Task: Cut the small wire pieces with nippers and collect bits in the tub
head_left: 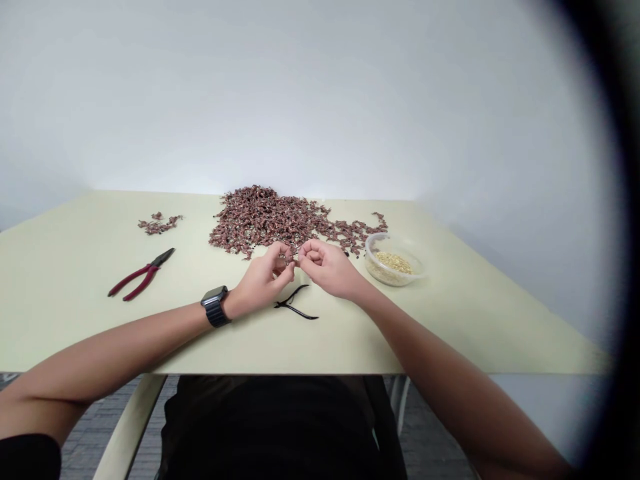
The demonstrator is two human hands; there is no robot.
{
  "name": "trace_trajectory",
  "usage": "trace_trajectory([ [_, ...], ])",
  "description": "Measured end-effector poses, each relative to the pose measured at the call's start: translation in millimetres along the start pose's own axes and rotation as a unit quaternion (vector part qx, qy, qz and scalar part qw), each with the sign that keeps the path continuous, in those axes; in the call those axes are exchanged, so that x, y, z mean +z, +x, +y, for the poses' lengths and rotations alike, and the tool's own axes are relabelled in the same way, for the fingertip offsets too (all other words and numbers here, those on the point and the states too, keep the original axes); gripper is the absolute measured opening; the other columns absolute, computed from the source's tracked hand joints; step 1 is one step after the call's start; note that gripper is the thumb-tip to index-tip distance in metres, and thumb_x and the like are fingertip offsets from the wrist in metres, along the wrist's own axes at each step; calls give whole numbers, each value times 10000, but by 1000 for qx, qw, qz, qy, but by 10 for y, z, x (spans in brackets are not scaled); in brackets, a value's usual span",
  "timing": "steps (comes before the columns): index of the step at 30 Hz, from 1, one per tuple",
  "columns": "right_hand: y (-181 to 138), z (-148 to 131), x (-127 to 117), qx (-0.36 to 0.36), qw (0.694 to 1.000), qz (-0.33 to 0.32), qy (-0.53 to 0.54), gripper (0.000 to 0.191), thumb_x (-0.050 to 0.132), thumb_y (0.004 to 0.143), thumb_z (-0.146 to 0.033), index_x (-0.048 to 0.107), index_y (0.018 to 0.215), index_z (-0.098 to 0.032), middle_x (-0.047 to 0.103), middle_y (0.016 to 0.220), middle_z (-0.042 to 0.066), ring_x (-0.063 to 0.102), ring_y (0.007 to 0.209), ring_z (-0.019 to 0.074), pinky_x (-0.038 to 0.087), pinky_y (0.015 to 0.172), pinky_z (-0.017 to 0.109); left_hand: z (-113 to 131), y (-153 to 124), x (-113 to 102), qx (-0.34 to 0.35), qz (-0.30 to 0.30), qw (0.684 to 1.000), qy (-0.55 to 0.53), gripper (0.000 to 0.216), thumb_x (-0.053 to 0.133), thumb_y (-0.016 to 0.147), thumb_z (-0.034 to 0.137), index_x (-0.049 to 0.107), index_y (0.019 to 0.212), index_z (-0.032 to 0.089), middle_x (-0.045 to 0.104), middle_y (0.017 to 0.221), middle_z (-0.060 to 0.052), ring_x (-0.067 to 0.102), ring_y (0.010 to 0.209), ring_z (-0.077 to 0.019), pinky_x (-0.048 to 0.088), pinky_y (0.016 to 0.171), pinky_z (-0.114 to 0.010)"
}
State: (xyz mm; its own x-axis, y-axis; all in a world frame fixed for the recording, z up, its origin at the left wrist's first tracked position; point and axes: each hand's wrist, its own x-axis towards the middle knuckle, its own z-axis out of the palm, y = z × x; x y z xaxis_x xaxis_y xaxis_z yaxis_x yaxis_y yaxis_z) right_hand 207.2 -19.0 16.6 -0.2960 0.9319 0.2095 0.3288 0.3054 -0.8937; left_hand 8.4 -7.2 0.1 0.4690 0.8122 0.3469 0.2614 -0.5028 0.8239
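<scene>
My left hand [264,279] and my right hand [327,267] meet fingertip to fingertip above the pale table [75,293]. Both are pinched shut on a tiny piece between them, too small to name. Just behind them spreads a big heap of small reddish-brown pieces [270,219]. Black pliers [295,305] lie on the table right under my hands. A dark watch [215,306] sits on my left wrist.
Red-handled pliers [141,274] lie to the left. A small cluster of the same reddish pieces [159,224] sits at the back left. A clear plastic bowl [394,262] with yellowish bits stands to the right of my hands. A white wall rises behind the table.
</scene>
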Motion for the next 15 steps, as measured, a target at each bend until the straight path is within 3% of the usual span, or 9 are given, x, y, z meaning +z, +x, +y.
trace_trajectory([
  [8, 0, -26, 67, 45, 991, -33, 121, 227, 591, 925, -403, 513, 909, -191, 484, 613, -55, 412, 474, 71, 323, 444, 192, 7, -19, -25, 25, 13, 992, 123, 198, 559, 944, 325, 515, 1109, 224, 658, 796, 10, 563, 614, -108, 400, 597, -224],
  [15, 3, -51, 81, 60, 985, -31, 158, 209, 607, 897, -369, 509, 905, -184, 511, 606, -50, 427, 465, 67, 363, 438, 186, -13, -19, -28, 30, -2, 987, 159, 217, 534, 961, 323, 483, 1150, 228, 667, 797, 23, 549, 600, -96, 373, 588, -215],
])
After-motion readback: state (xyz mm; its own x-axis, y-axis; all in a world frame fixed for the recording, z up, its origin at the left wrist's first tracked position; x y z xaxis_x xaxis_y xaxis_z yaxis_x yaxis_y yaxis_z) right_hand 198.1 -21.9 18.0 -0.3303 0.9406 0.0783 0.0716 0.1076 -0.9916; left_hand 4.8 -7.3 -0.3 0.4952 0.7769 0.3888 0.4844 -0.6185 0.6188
